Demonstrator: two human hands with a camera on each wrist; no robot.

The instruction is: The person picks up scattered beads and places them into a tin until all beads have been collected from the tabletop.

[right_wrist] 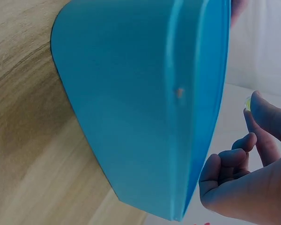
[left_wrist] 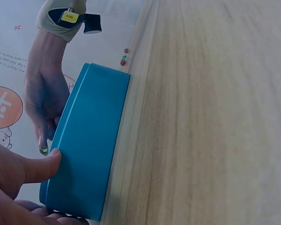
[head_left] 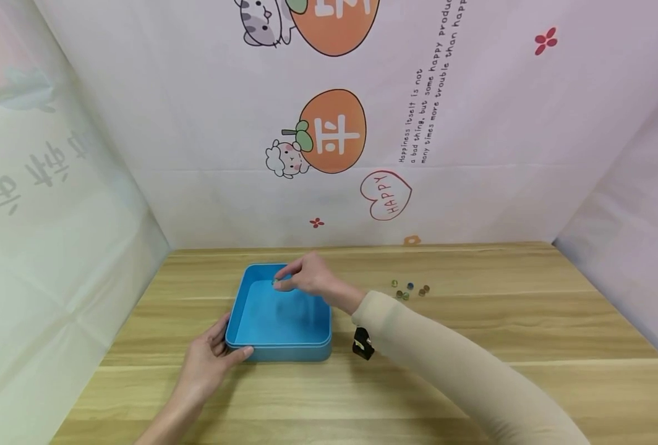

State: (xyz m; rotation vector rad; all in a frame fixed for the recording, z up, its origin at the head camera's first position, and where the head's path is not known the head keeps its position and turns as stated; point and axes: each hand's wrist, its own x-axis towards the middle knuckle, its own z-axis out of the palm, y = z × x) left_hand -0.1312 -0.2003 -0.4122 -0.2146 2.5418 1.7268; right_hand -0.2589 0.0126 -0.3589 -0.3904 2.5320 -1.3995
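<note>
A blue square box [head_left: 277, 353] without a lid stands on the wooden table. My left hand [head_left: 208, 358] holds its near left corner, the thumb on the front wall and the fingers along the left side. Over the box's far part, my right hand [head_left: 309, 275] pinches a small glass marble [right_wrist: 247, 103] between thumb and index finger. In the left wrist view the marble looks greenish yellow, and the right hand's other fingers curl in. The inside floor of the box that shows in the head view is bare.
Several glass marbles [head_left: 406, 296] lie on the table [head_left: 474, 272] right of the box, one blue, others greenish or brown. A black wrist-camera mount [head_left: 363, 343] hangs at the right cuff. White printed cloth [head_left: 223, 204] stands behind and at both sides.
</note>
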